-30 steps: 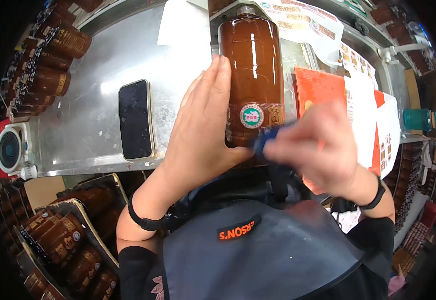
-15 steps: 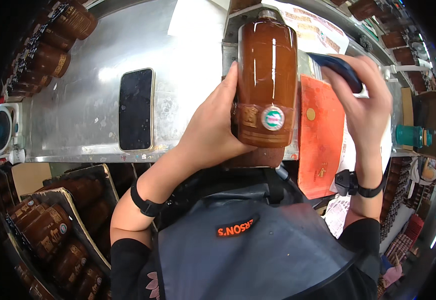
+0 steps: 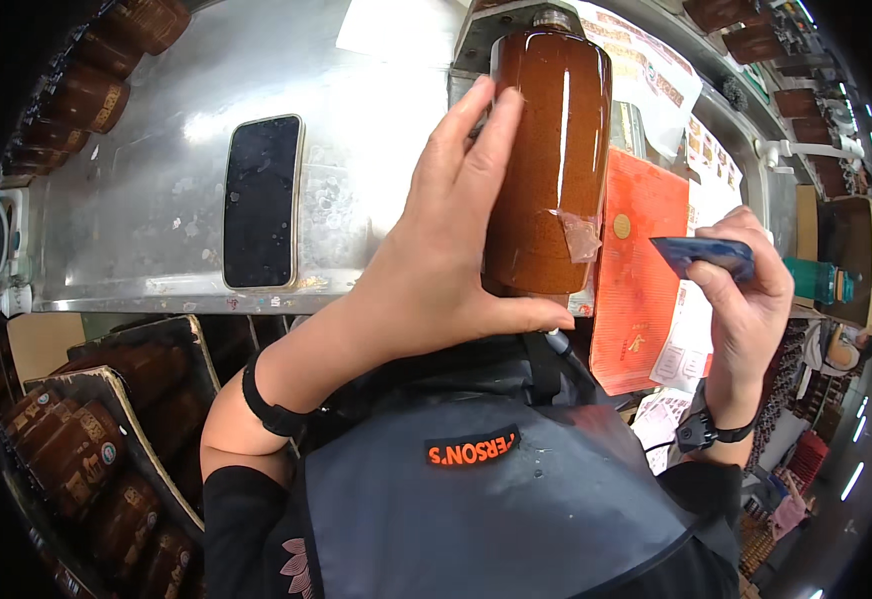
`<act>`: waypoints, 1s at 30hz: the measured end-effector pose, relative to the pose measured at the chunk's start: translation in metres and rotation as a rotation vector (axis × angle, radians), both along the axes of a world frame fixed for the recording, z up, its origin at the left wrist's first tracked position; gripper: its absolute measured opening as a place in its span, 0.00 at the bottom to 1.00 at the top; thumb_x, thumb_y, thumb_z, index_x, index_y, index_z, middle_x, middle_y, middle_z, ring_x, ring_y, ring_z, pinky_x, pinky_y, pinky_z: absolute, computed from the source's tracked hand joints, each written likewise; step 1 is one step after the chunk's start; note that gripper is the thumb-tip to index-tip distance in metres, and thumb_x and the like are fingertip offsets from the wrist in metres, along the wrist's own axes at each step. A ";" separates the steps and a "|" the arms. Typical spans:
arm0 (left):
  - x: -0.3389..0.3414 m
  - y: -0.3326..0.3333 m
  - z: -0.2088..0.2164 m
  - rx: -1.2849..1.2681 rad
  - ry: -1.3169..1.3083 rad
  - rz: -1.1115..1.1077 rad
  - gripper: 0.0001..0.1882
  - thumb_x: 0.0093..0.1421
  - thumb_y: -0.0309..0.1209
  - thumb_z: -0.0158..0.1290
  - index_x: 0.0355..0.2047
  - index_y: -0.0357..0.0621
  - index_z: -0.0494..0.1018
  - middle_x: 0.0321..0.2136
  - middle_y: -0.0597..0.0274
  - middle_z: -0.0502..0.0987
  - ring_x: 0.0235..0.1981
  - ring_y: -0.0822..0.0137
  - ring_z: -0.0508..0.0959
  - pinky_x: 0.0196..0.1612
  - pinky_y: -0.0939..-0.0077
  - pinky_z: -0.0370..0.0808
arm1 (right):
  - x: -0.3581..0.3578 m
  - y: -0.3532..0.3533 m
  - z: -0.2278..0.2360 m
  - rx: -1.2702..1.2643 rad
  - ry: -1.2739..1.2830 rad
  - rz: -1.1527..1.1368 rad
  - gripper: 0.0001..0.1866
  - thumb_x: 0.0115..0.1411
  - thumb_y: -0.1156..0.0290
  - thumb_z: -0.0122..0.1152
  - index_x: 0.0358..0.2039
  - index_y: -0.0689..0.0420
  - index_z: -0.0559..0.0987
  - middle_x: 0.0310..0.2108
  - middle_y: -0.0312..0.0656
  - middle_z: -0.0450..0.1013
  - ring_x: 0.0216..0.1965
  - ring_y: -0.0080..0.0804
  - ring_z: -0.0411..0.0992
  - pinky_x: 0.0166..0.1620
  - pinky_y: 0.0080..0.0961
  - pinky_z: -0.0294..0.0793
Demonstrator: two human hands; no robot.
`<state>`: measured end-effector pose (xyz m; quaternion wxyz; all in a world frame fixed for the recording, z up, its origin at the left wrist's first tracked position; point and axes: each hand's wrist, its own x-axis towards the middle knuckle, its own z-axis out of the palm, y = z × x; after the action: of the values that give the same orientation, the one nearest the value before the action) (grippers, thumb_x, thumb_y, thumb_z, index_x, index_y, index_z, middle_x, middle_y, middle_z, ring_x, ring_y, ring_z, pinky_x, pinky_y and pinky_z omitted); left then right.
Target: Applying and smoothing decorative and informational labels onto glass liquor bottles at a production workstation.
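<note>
A glossy brown bottle (image 3: pixel 553 150) lies with its narrow neck pointing away from me. My left hand (image 3: pixel 446 230) cups its left side, with fingers stretched along the body and the thumb across the near end. Near that end, on the right, a small clear piece of film (image 3: pixel 581 238) stands partly off the surface. To the right of the bottle, my right hand (image 3: pixel 751 280) pinches a flat dark blue scraper (image 3: pixel 706 257), held apart from the bottle. Beneath the scraper's side of the bench lies an orange-red sheet (image 3: pixel 641 299) with a gold dot.
A dark-screened phone (image 3: pixel 261 200) lies on the metal bench (image 3: pixel 346 220). Printed label sheets (image 3: pixel 646 65) lie beyond the orange sheet. Brown jars line the far left (image 3: pixel 91 95) and fill the crates (image 3: pixel 126 399) below left. A teal container (image 3: pixel 816 282) stands right.
The bottle has turned, so its gold and round green-white emblems no longer show and the film does. My left fingers have spread over it. My right hand has come nearer me with the scraper.
</note>
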<state>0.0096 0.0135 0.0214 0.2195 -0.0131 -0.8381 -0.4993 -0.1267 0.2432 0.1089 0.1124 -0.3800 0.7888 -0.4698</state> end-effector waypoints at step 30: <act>-0.005 0.012 -0.006 0.243 -0.117 -0.012 0.42 0.66 0.28 0.51 0.69 0.29 0.36 0.65 0.43 0.56 0.63 0.60 0.64 0.65 0.67 0.61 | 0.004 0.019 -0.043 -0.243 -0.429 -0.355 0.11 0.58 0.79 0.65 0.43 0.63 0.79 0.33 0.34 0.78 0.32 0.15 0.73 0.37 0.13 0.72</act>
<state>0.0045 0.0254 0.0156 0.1671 0.0376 -0.7827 -0.5984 -0.1225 0.2625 0.0655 0.1466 -0.1390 0.7391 -0.6426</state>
